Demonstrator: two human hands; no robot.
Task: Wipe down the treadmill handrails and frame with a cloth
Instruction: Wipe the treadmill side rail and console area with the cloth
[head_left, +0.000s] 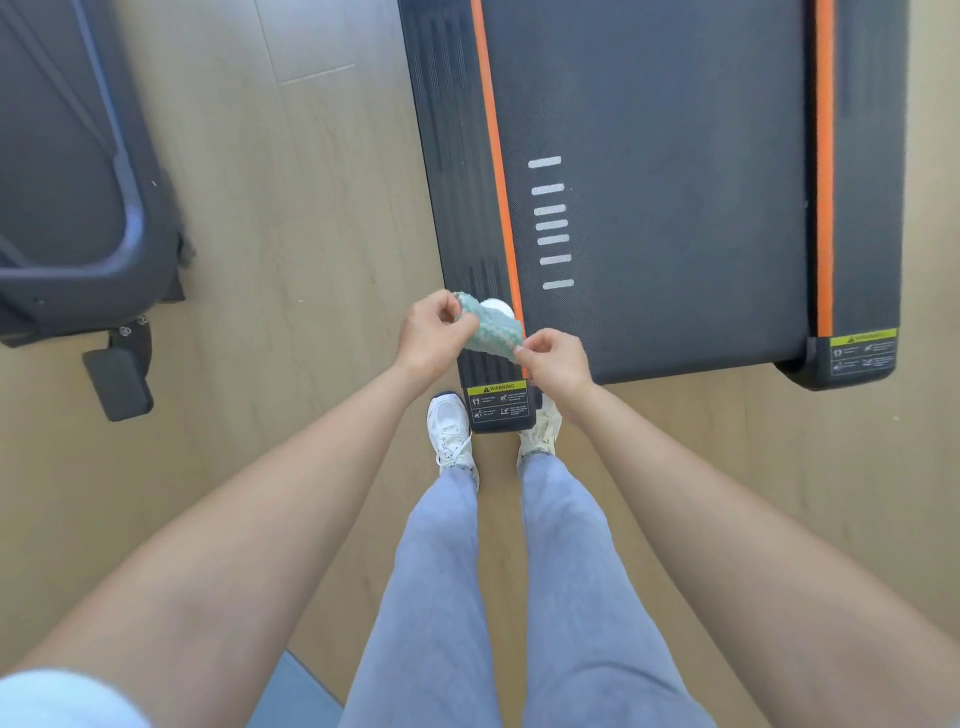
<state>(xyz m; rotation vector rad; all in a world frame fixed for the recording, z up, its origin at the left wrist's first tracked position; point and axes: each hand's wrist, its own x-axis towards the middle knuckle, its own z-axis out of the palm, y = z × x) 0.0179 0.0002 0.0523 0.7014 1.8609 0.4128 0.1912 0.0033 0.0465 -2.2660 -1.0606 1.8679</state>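
Observation:
A green and white cloth (492, 328) is stretched between my two hands above the rear left corner of the treadmill. My left hand (434, 332) pinches its upper left end. My right hand (553, 358) pinches its lower right end. The treadmill deck (665, 208) is dark with an orange stripe along each side of the belt and grey side rails (454, 182). A small white round object (497, 307) shows just behind the cloth; what it is cannot be told. No handrails are in view.
I stand on a wooden floor (311, 260) at the treadmill's rear end, white shoes (451, 431) on either side of its left rear corner with a yellow warning label (497, 402). Another dark machine (78, 208) stands at the left. A blue mat edge (296, 691) lies near my legs.

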